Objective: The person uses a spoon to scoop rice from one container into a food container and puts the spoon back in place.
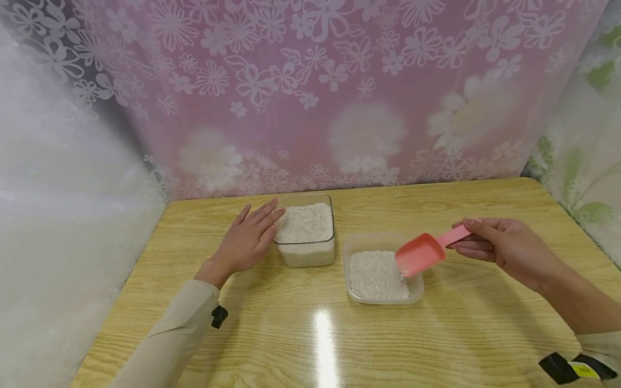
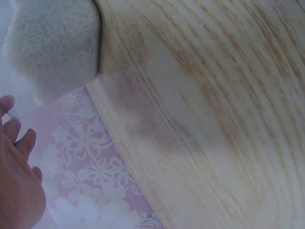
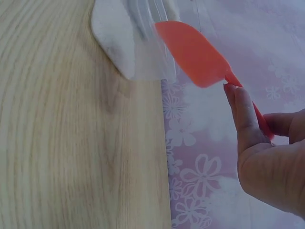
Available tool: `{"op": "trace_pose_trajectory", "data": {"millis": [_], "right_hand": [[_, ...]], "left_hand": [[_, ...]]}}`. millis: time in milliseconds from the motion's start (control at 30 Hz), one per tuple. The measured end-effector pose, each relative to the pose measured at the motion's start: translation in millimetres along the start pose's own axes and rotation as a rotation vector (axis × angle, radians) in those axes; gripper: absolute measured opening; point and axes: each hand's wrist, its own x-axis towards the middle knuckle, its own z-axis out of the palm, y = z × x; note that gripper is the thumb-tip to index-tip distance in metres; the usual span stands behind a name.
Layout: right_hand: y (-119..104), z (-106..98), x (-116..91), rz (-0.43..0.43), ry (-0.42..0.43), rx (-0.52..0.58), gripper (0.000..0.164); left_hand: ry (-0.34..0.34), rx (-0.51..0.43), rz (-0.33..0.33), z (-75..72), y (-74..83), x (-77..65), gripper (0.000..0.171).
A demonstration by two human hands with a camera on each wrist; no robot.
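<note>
My right hand [image 1: 509, 250] pinches the handle of a pink scoop [image 1: 421, 255] between thumb and fingers. Its bowl tilts down over the right side of a low clear plastic container [image 1: 356, 297], with a few grains at its lip. White rice [image 1: 378, 275] lies in that container. To the left stands a taller clear container [image 1: 310, 260] with a dark rim, filled high with rice [image 1: 306, 222]. The fingers of my left hand [image 1: 248, 240] are spread and straight, touching the left side of this taller container. In the right wrist view the scoop [image 3: 193, 52] shows its underside.
Both containers stand on a wood-grain table [image 1: 271, 334]. A pink flowered curtain [image 1: 291, 118] hangs behind the table's far edge. Pale sheeting [image 1: 73, 215] hangs on the left, and a green-patterned one [image 1: 582, 172] on the right.
</note>
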Motion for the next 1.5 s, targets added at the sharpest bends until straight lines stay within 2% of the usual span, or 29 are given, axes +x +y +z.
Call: {"op": "trace_pose_trajectory", "data": {"millis": [133, 300, 400, 567, 633, 733, 833, 900, 1033, 1167, 1333, 1500], "right_hand": [[2, 5, 0, 0.013, -0.037, -0.032, 0.029], [2, 20, 0, 0.019, 0.011, -0.317, 0.027], [0, 32, -1, -0.009, 0.03, -0.504, 0.029], [-3, 46, -2, -0.097, 0.022, -0.644, 0.032], [-4, 48, -2, -0.123, 0.036, -0.657, 0.029], [-8, 47, 1, -0.138, 0.074, -0.575, 0.027], [-13, 43, 6, -0.143, 0.103, -0.358, 0.027], [-15, 41, 12, -0.154, 0.083, -0.185, 0.027], [-20, 40, 25, -0.154, 0.007, 0.084, 0.028], [-23, 46, 40, -0.131, -0.004, 0.153, 0.026], [-26, 59, 59, -0.105, 0.05, 0.127, 0.024], [-23, 74, 84, -0.108, 0.012, 0.172, 0.022]], "left_hand": [[0.009, 0.0, 0.002, 0.8, -0.6, 0.3, 0.047], [0.009, 0.001, -0.002, 0.9, -0.4, 0.1, 0.047], [0.008, 0.0, -0.002, 1.2, -0.3, -0.1, 0.047], [0.005, -0.002, -0.003, 0.8, -0.1, -0.4, 0.047], [0.005, -0.001, -0.003, -0.1, -0.4, -0.8, 0.047], [0.005, 0.002, -0.002, -1.2, -0.8, -1.0, 0.047], [0.002, 0.011, 0.001, -2.4, -0.5, -0.9, 0.048], [0.0, 0.013, 0.004, -3.0, 0.1, -0.8, 0.048], [-0.011, 0.02, 0.007, -3.1, 0.8, -0.6, 0.049], [-0.016, 0.031, 0.006, -2.9, 1.1, -1.0, 0.049], [-0.019, 0.047, 0.01, -3.6, 0.6, -0.9, 0.05], [-0.017, 0.059, 0.012, -3.8, -0.9, -0.5, 0.049]]}}
